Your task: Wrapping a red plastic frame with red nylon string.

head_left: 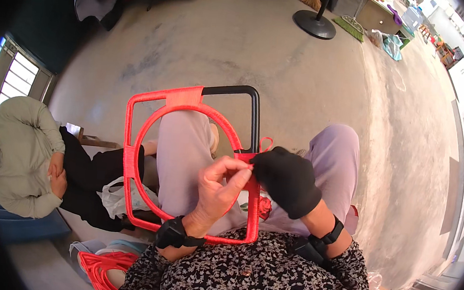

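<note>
A square frame with a round ring inside rests upright over my lap. Red cord (175, 97) wraps the ring and most of the frame; the bare black tube (256, 117) shows at the upper right corner. My left hand (220, 185), bare, pinches thumb and forefinger together on red cord at the frame's right side. Right beside it, my right hand (288, 182), in a black glove, is closed at the same wrapped joint, its fingertips on the cord and partly hidden. A small loop of red cord (266, 143) sticks up just above the glove.
To my left sits another person (21, 154) with hands together, near a white plastic bag (119, 198). A bundle of red cord (102, 269) lies at my lower left. Farther off are a round black stand base (314, 25) and a green broom (350, 27) on the concrete floor.
</note>
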The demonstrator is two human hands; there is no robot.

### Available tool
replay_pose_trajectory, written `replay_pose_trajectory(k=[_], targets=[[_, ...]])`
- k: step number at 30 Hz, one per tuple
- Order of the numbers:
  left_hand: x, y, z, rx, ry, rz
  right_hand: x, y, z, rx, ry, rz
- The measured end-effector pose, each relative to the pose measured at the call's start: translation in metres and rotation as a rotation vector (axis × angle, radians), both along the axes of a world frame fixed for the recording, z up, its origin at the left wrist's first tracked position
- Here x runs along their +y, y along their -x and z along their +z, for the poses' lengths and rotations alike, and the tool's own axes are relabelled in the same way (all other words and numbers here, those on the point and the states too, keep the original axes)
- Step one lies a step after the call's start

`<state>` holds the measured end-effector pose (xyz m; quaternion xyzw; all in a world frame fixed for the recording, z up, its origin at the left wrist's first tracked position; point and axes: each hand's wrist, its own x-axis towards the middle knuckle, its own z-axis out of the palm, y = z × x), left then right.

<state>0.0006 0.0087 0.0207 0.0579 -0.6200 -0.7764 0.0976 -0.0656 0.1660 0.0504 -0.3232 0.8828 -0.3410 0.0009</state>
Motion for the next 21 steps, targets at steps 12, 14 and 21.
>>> replay_pose_trajectory(k=[12,14,21], targets=[[-0.009,0.014,-0.020,-0.289,-0.352,0.102,0.066,0.041,-0.010,-0.418,0.127,-0.334],[-0.007,0.014,-0.024,-0.291,-0.348,0.126,0.031,0.029,-0.001,-0.655,0.068,-0.105],[-0.006,0.021,-0.028,-0.397,-0.684,-0.020,-0.015,0.020,-0.051,-0.935,0.383,0.039]])
